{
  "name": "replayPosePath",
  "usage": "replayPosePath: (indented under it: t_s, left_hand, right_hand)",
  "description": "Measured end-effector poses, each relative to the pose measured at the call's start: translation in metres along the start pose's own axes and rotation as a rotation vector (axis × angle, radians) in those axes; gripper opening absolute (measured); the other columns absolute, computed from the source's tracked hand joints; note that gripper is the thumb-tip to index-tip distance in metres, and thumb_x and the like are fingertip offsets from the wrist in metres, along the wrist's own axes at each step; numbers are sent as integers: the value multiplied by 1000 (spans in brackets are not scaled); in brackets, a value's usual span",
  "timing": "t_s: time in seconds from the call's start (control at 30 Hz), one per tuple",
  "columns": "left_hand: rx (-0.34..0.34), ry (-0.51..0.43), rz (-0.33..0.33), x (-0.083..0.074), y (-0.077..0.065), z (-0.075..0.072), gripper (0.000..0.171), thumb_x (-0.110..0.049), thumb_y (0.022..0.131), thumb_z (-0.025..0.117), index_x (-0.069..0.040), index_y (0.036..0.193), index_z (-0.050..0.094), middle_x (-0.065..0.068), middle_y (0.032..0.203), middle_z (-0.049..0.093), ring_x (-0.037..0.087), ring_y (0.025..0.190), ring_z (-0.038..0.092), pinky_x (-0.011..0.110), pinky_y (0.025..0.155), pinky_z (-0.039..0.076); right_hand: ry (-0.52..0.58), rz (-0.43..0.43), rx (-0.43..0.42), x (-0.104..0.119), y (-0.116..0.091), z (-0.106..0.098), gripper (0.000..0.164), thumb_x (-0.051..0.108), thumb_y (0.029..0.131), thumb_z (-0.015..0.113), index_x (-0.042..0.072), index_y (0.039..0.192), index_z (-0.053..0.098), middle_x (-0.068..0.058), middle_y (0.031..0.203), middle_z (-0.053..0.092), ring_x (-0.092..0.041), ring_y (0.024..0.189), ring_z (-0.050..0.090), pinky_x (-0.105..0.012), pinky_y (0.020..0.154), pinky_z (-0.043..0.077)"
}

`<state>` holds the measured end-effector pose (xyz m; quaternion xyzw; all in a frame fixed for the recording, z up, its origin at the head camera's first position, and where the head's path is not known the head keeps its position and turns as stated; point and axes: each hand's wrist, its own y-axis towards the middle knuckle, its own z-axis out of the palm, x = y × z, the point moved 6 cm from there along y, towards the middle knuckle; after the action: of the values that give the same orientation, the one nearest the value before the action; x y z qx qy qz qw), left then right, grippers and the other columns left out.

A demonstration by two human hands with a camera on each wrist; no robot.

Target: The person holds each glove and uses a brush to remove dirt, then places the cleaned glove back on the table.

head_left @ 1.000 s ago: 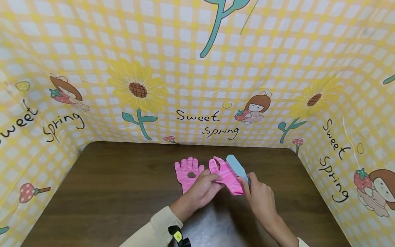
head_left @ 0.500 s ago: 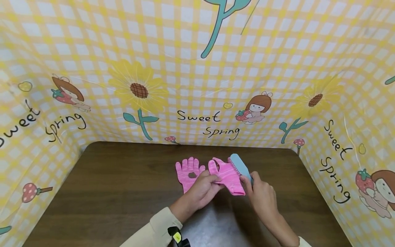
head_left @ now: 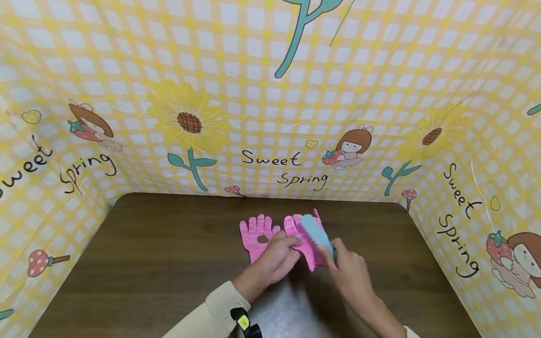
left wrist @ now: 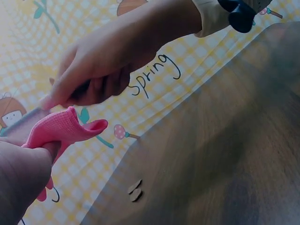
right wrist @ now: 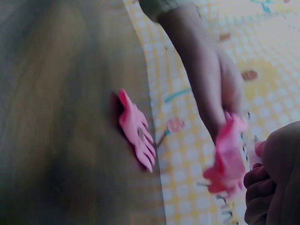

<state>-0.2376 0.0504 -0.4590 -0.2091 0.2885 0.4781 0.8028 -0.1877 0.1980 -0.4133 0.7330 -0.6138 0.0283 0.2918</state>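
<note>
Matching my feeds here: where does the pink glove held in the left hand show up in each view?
Head: the held pink glove is below and right of centre, between the left hand and right hand, partly behind the blue brush.
Left wrist: the held pink glove is at the left, below the right hand.
Right wrist: the held pink glove is right of centre, blurred, below the left hand.
Shared landmark: the checked cloth.

From here, the right hand (head_left: pixel 351 270) partly hides the blue brush (head_left: pixel 317 232); the left hand (head_left: pixel 276 258) covers some of the lying glove (head_left: pixel 252 238).
</note>
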Motion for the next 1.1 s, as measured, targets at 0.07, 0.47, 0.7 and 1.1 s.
replayPosePath:
  t_s: [0.07,0.47,0.7,1.1]
  left_hand:
    - [3,-2,-4,1,0,2,60,9,97,28,11,155,15,18,165,22,30,156,18,46,129,15]
    - [29,-34,-6,2,-3,-1,62,10,98,26,6,159,17,20,168,23,34,156,20,53,127,19]
    - [10,-34,-31,-1,-5,-3,62,9,99,29,2,160,17,18,168,24,34,156,22,52,126,20]
    - [32,-18,-10,-2,-7,-1,62,9,98,28,7,159,15,21,169,20,37,157,19,54,127,17]
  right_hand:
    - [-25,-33,4,7,-2,3,25,31,97,69,10,94,57,10,54,34,-4,47,32,-20,42,27]
    - [-111,-71,-116,0,1,3,27,30,91,76,10,92,58,8,52,35,-9,46,32,-25,42,27]
    - [-98,-16,-103,-5,5,0,26,32,93,74,10,96,60,5,52,40,-15,47,37,-30,44,32]
    - [-95,55,-53,-16,7,0,27,33,97,69,8,100,61,-4,56,52,-22,51,45,-38,46,38]
